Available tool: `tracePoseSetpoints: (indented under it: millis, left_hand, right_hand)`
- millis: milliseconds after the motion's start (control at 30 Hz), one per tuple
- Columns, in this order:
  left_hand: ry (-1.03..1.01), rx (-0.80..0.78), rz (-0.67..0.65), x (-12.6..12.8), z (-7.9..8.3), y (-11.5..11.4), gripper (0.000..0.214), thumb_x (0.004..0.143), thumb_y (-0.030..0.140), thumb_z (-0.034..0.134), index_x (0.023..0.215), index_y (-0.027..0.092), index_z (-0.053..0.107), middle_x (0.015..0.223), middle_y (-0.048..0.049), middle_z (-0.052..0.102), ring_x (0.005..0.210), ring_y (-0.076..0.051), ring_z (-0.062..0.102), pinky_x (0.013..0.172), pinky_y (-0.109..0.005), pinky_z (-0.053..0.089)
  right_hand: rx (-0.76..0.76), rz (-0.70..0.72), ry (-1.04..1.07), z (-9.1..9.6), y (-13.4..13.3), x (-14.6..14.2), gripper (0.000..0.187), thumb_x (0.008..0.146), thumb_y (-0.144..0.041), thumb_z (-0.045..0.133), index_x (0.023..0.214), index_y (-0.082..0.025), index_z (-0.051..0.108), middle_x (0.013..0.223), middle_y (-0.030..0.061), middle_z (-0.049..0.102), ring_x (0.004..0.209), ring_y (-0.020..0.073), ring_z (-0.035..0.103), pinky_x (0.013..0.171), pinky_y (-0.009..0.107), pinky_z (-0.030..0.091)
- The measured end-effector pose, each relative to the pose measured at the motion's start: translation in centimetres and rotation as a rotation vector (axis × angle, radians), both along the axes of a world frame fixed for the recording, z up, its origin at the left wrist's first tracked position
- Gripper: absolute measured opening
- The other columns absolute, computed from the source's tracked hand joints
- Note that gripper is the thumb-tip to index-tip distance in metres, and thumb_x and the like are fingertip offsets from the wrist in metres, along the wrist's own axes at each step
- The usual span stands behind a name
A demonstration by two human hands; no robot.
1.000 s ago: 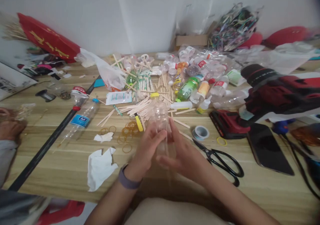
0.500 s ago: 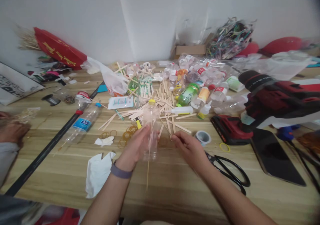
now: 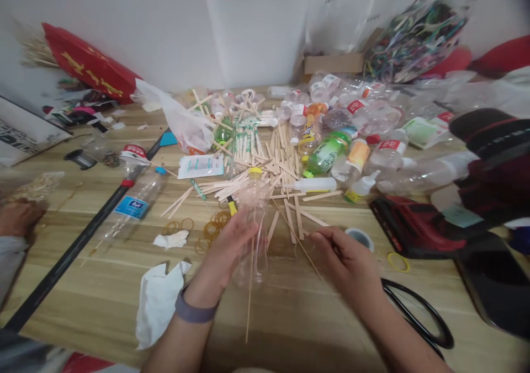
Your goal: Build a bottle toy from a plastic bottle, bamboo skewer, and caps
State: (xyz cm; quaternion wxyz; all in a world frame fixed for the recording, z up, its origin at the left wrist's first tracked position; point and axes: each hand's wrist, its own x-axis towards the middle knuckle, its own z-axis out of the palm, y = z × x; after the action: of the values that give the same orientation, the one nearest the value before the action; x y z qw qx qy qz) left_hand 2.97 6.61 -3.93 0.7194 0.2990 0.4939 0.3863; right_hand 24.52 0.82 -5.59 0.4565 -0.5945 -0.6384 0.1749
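My left hand point(image 3: 227, 246) is closed around a clear plastic bottle point(image 3: 257, 271) with a yellow cap, which points away from me. A thin wooden skewer point(image 3: 249, 315) runs along the bottle and sticks out past its near end. To the right of the bottle, my right hand point(image 3: 350, 260) is closed in a pinch, thumb against fingers. Whatever its fingertips hold is too fine to make out. A second thin stick point(image 3: 308, 258) slants just left of those fingertips; whether they touch it I cannot tell. Brown rubber bands point(image 3: 213, 229) lie left of the bottle.
Flat wooden sticks point(image 3: 285, 163) spread behind the bottle. Many empty bottles point(image 3: 356, 116) lie at the back right. A red and black power drill point(image 3: 422, 224), black-handled scissors point(image 3: 426, 312) and a tape roll point(image 3: 359, 239) are at right. Another person's hand point(image 3: 20, 218) rests at far left.
My right hand has moved right and slightly toward me, away from the bottle. The thin slanting stick now shows near its fingertips. My left hand still holds the bottle; the view has shifted.
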Motion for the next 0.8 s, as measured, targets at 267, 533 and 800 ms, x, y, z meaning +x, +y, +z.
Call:
tracePoseSetpoints:
  millis: [267,533,800]
  left_hand:
    - [-0.043,-0.03,0.035,-0.7,-0.2,0.6,0.078,0.069,0.035,0.086,0.138,0.022,0.052,0.087,-0.0027,0.07,0.073,-0.02,0.07,0.064,-0.029,0.052]
    - [-0.122,0.036,0.049,-0.8,0.0,0.3,0.084,0.065,0.037,0.088,0.138,0.019,0.051,0.088,-0.0033,0.072,0.072,-0.02,0.07,0.067,-0.03,0.054]
    - [-0.038,0.08,0.059,-0.6,-0.4,0.4,0.053,0.065,0.037,0.089,0.111,0.018,0.07,0.094,-0.0061,0.074,0.074,-0.018,0.068,0.065,-0.028,0.053]
  right_hand:
    - [0.004,0.025,-0.041,0.0,-0.2,-0.2,0.024,0.098,-0.031,0.052,0.084,-0.02,0.068,0.07,0.0021,0.069,0.057,0.0158,0.062,0.054,0.024,0.046]
    - [0.051,-0.019,-0.048,0.1,0.2,0.0,0.028,0.097,-0.034,0.052,0.077,-0.02,0.066,0.064,0.001,0.066,0.055,0.0152,0.059,0.052,0.023,0.043]
    - [-0.068,0.158,-0.05,0.1,-0.8,-1.4,0.026,0.095,-0.032,0.051,0.08,-0.02,0.069,0.07,0.0023,0.07,0.058,0.0161,0.063,0.055,0.025,0.043]
